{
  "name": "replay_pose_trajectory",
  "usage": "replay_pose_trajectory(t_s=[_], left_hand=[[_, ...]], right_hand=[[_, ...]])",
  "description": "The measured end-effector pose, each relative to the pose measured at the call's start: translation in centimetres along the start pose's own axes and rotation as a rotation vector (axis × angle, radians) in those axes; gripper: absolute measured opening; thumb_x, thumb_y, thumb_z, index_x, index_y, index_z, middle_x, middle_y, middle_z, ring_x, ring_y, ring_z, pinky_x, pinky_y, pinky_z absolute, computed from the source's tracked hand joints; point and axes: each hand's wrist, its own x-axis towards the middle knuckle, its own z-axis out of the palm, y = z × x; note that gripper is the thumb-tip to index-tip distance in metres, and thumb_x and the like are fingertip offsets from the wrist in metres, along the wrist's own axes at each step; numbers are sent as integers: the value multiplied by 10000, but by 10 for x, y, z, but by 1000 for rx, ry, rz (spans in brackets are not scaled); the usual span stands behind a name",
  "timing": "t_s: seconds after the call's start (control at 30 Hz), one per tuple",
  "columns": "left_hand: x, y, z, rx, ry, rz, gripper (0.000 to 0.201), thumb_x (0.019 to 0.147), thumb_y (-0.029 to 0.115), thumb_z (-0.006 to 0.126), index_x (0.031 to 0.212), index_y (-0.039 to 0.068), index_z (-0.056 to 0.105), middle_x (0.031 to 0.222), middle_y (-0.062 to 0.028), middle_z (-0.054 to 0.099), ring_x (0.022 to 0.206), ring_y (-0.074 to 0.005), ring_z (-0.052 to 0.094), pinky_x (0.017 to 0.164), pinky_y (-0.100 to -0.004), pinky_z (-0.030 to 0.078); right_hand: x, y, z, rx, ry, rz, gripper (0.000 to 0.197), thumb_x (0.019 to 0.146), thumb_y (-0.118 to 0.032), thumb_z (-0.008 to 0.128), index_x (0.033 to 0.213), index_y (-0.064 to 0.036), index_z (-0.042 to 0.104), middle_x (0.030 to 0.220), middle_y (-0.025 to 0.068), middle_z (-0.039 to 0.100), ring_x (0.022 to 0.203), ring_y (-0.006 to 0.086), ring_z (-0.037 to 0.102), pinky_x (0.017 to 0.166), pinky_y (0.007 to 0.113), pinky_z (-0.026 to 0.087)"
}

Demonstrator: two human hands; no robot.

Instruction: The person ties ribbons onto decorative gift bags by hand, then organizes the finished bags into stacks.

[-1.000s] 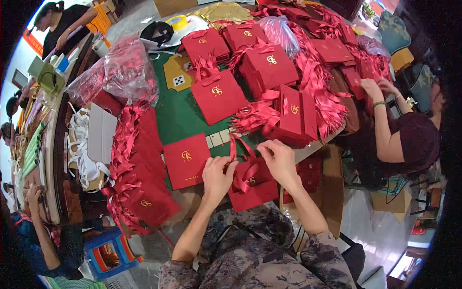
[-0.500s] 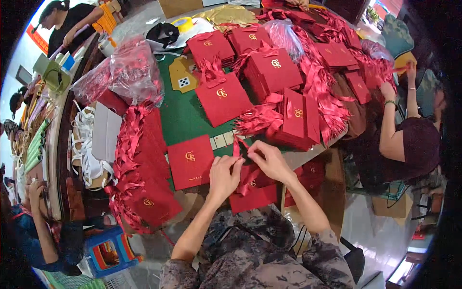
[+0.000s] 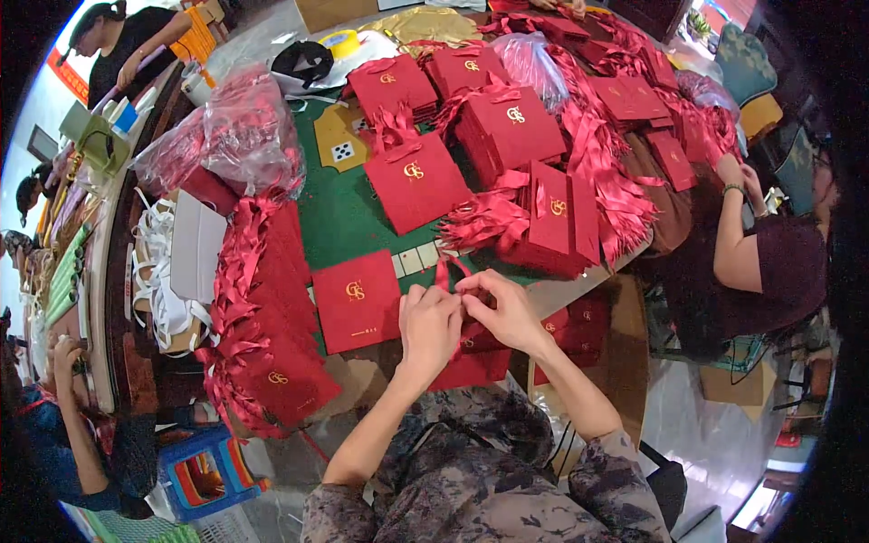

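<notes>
Above a red paper gift bag (image 3: 471, 373) at the table's near edge, my two hands meet. A red satin ribbon (image 3: 443, 272) loops up between them. My left hand (image 3: 429, 328) pinches the ribbon, fingers bent, with the back of the hand hiding part of it. Thumb and forefinger of my right hand (image 3: 505, 314) close on the ribbon beside the left fingertips. Where the ribbon crosses is hidden by the fingers. A flat red bag with a gold emblem (image 3: 358, 303) lies just left of my left hand.
Stacks of red bags with ribbon handles (image 3: 511, 136) cover the green-topped table (image 3: 330, 213). A long row of ribboned bags (image 3: 262, 335) lies at left, near a clear plastic bag (image 3: 244, 136). An open carton (image 3: 620, 353) with red bags stands right of me. A co-worker (image 3: 769, 253) sits at right.
My hands have come together, the left moving right and the right fingers reaching over to it. The ribbon loop is now drawn closer between them. The co-worker's raised hand at right has lowered.
</notes>
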Motion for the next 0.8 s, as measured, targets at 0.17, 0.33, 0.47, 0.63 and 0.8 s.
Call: replay_pose_trajectory(t_s=[0.17,0.33,0.47,0.63,0.8], left_hand=[[4,2,-7,-68,14,4,153,832,106,700,980,70,719,981,-99,626,884,-288,572,809,-403,457],[-12,-3,-31,-359,167,-263,456,936,156,601,1355,14,489,1182,-244,584,1162,-370,565,1019,-438,432],[-33,0,-41,-500,-104,-387,459,956,182,572,1366,4,465,1191,-267,635,1091,-384,641,937,-430,490],[-56,-10,-45,-739,-236,-401,391,883,94,713,1203,-13,516,1082,-102,647,1025,-153,618,924,-322,493],[-69,1,-75,-772,-404,-447,429,836,108,787,1152,9,515,1038,-71,645,972,-113,611,868,-292,507]], right_hand=[[1,8,2,129,4,98,139,967,-101,583,1045,2,636,951,62,661,891,111,611,776,271,492],[-2,3,-15,330,179,59,127,1010,-105,533,1041,-13,614,859,-51,533,779,32,454,685,201,397],[-3,2,-15,360,199,104,120,1016,-114,531,1036,-26,611,812,-73,501,748,14,429,657,186,367],[-4,-1,-11,324,212,120,119,1020,-118,523,1036,-29,602,813,-72,496,745,16,425,659,186,368],[6,7,-17,205,342,80,111,1008,-106,516,1028,-24,589,824,-48,515,757,45,445,696,214,401]])
